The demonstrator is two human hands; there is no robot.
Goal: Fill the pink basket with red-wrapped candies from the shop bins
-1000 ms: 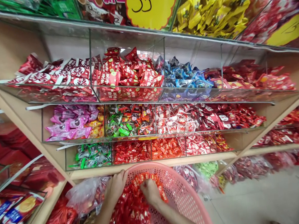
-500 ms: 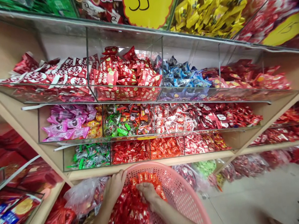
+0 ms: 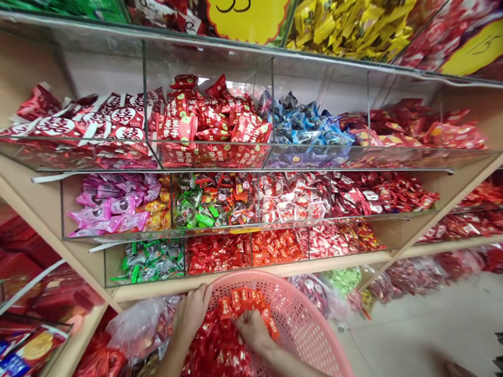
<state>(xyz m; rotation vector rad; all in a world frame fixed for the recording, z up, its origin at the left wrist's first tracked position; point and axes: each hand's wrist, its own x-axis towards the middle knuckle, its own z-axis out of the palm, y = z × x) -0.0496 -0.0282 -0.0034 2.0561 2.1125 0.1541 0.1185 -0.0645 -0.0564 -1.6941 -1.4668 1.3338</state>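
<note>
A round pink plastic basket (image 3: 317,327) with a perforated wall stands low in front of the shelves. Red wrapped candies (image 3: 220,357) fill its left part, with orange-red ones (image 3: 246,298) near the back. On the basket's back left rim lies my left hand (image 3: 195,307), its fingers bent over the edge. Inside the basket, my right hand (image 3: 253,329) is closed among the candies, fingertips down; what it grips, if anything, is hidden.
Clear-fronted shelves (image 3: 216,171) hold compartments of candies. Yellow price signs (image 3: 250,10) hang above. Plastic bags (image 3: 136,328) lie left of the basket, more bags (image 3: 314,293) behind it. Tiled floor (image 3: 399,333) shows at the right.
My right hand has curled more tightly and its fingertips have sunk a little among the candies. My left hand stays at the rim. The view has shifted slightly.
</note>
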